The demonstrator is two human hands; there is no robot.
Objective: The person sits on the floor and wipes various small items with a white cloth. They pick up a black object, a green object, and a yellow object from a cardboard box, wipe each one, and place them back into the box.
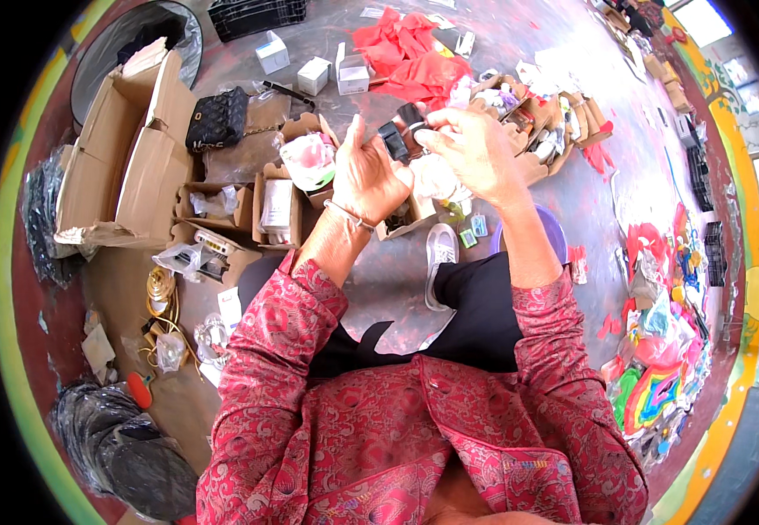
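My right hand (475,156) pinches a small black watch-like item (393,143) between thumb and fingertips. It has a squarish piece and a dark band-like part; its exact kind is hard to make out. Close beside it, my left hand (369,175) is turned palm up, thumb stretched away and fingers loosely bent. The squarish piece lies near or against the left fingers; contact is unclear. Below the hands is an open cardboard box (404,219), partly hidden. A white and pink rounded thing (309,160) sits in a box left of my left hand.
Small cardboard boxes (279,210) stand at the left beside a large open carton (125,149) and a black quilted handbag (217,120). Ahead lie white small boxes (314,76) and red cloth (410,57). A purple tub (547,232) stands by my right leg; colourful packets (659,350) are heaped at right.
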